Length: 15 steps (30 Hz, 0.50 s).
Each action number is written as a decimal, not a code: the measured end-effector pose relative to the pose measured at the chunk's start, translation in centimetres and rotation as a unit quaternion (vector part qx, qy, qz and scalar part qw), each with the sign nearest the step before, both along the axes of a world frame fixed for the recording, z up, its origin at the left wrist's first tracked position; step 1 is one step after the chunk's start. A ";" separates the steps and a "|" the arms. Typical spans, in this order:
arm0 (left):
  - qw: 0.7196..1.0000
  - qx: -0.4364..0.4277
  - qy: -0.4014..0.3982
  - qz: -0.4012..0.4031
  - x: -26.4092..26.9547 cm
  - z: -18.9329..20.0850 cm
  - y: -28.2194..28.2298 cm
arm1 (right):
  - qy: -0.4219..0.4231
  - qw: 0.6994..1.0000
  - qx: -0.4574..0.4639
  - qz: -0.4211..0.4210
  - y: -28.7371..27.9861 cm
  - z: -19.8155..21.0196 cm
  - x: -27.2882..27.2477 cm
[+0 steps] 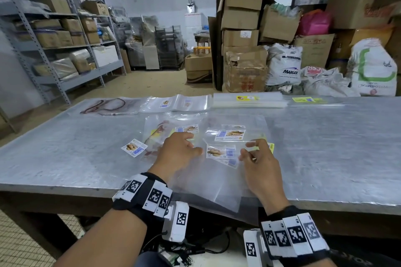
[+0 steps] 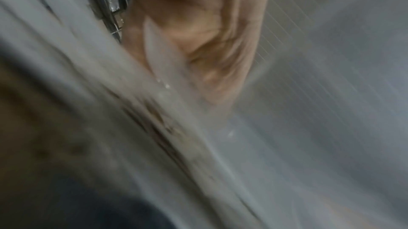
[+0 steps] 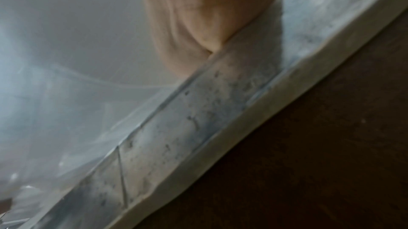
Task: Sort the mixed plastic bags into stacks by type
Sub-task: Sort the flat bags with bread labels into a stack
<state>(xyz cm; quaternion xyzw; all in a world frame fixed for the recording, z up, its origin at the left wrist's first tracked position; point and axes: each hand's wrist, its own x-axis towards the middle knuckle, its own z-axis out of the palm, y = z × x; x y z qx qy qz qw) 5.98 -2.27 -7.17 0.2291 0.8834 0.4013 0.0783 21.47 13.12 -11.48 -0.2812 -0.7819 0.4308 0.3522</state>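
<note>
A loose pile of clear plastic bags [image 1: 217, 143] with biscuit labels lies at the near middle of the metal table [image 1: 325, 147]. My left hand [image 1: 182, 147] rests on the pile's left part with its fingers spread and lightly bent. To its right, my right hand [image 1: 249, 149] pinches the edge of a clear bag between thumb and forefinger. One labelled bag [image 1: 134, 147] lies apart to the left. Both wrist views are blurred. The left wrist view shows my palm [image 2: 198, 40] over plastic film. The right wrist view shows my palm [image 3: 198, 14] beside the table edge [image 3: 220, 128].
Along the table's far edge lie separate stacks: red-printed bags [image 1: 108, 105], small-label bags [image 1: 175, 103], and two yellow-label stacks [image 1: 247, 99] [image 1: 308, 99]. Behind stand cardboard boxes [image 1: 240, 28], sacks [image 1: 284, 65] and grey shelving [image 1: 54, 28].
</note>
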 end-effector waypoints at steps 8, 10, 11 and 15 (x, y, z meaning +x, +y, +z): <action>0.996 0.075 -0.053 -0.002 0.0 0.4 0.9 | -0.011 1.000 -0.003 0.003 -0.2 0.4 0.2; 0.994 0.099 -0.055 -0.009 0.2 0.4 1.0 | -0.004 1.000 -0.001 0.000 -0.2 0.3 0.3; 0.992 0.110 -0.057 -0.014 0.3 0.4 1.0 | -0.003 1.000 -0.001 0.000 -0.1 0.3 0.3; 0.985 0.153 -0.069 -0.024 0.6 0.5 1.0 | -0.002 1.000 0.002 0.002 -0.2 0.3 0.2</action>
